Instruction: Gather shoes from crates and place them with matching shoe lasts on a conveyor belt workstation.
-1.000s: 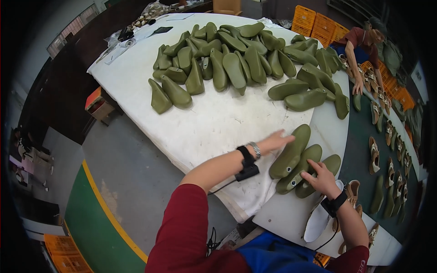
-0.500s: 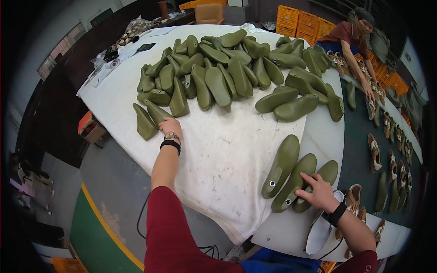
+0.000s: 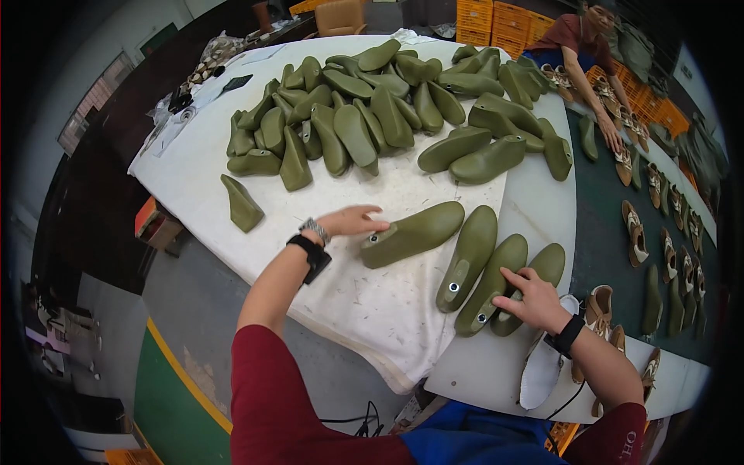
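My left hand (image 3: 349,221) grips an olive-green shoe last (image 3: 418,235) at its heel end, over the white cloth. The last lies slantwise, its toe toward the upper right. Beside it, three more lasts stand in a row: one on the left (image 3: 471,256), a middle one (image 3: 496,291) and one on the right (image 3: 549,267). My right hand (image 3: 535,298) rests over the right one, thumb and forefinger spread and touching the middle last. A single last (image 3: 242,204) lies by the table's left edge, below a large heap of lasts (image 3: 353,132).
A white shoe-shaped piece (image 3: 542,376) and brown shoes (image 3: 598,306) lie by my right forearm. On the right runs a dark green surface (image 3: 601,232) with rows of shoes and lasts. A co-worker (image 3: 577,46) reaches over it. Orange crates (image 3: 511,23) stand behind.
My left hand has carried a last from the left side of the table to the right, beside the row. My right hand stays on the lasts.
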Motion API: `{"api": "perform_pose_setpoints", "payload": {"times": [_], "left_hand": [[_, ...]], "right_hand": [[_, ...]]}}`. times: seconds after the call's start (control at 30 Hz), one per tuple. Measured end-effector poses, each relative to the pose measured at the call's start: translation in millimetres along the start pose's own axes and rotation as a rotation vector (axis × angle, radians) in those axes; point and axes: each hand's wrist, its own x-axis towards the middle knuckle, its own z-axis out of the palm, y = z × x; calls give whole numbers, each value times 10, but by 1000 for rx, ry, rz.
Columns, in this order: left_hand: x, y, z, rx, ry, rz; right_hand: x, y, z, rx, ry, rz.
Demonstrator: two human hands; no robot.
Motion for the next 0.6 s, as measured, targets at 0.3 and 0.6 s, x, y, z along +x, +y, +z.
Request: {"api": "perform_pose_setpoints", "payload": {"times": [0.3, 0.6], "left_hand": [[351, 245, 400, -23, 305, 268], [892, -1126, -728, 28, 1202, -647]], "right_hand": [[-32, 171, -85, -40, 12, 38], [4, 110, -18, -106, 12, 10]]}}
